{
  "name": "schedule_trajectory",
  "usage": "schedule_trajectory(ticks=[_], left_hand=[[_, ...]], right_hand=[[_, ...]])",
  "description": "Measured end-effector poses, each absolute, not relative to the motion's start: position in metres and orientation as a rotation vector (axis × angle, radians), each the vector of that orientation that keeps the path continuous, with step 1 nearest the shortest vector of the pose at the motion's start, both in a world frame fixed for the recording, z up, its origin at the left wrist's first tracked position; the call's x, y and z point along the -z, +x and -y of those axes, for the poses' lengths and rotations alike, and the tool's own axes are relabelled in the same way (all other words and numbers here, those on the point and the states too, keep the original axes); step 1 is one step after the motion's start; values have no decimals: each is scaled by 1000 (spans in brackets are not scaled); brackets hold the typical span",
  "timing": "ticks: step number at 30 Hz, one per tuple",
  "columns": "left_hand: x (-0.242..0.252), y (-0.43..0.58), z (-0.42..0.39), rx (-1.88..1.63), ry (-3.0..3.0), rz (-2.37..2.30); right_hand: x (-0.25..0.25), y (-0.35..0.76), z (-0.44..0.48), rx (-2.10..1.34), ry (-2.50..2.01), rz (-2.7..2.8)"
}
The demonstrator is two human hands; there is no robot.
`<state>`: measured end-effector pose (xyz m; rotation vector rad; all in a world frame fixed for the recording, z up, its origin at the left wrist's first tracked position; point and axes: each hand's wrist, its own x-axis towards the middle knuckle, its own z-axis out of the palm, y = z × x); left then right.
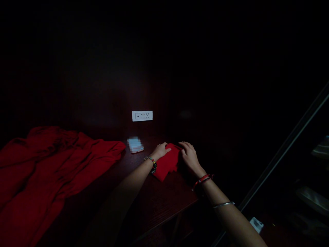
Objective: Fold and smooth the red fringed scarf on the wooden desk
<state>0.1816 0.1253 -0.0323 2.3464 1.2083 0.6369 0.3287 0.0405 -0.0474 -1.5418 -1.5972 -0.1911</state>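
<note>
A small piece of red cloth, with pointed lower corners, lies on a dark reddish wooden surface. At its left upper edge my left hand pinches it, thumb on top and the other fingers mostly hidden. My right hand curls over the upper right edge of the same cloth, its thumb side against the fabric; the fingertips are hard to make out in the dark. Beaded bracelets circle the left wrist, and a red cord and a silver bangle sit on the right arm.
A large crumpled red cloth spreads over the left side. Beyond my left hand lies a pale, blurred flat item. A white power socket is on the dark wall. At lower right are a diagonal metal edge and a small white object.
</note>
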Motion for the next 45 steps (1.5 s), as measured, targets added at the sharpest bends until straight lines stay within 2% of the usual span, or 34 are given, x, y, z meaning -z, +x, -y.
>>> schedule_trajectory(ticks=[5,7,15,21,25,28,32,37,45], left_hand=[[37,175,-128,-570,2365,-1287],[35,163,-124,-587,2391,-1303],[33,73,-71,-767,2641,-1337],[45,20,-59,-856,2638,-1376],[44,14,-62,-896,2614,-1306],[48,17,-63,-953,2587,-1266],[57,9,-67,-963,2561,-1281],[61,-21,-74,-869,2182,-1562],[42,-38,-66,-886,1559,-1277]], right_hand=[[48,320,-54,-355,-1887,1600],[51,315,-54,-432,-1958,1602],[40,254,-30,-267,-2086,1694],[40,205,-22,-177,-1894,1747],[36,197,-21,64,-1745,1757],[36,198,-23,237,-1561,1926],[50,200,-29,241,-1437,2139],[72,203,-35,248,-1432,2035],[61,206,-30,263,-1313,2063]])
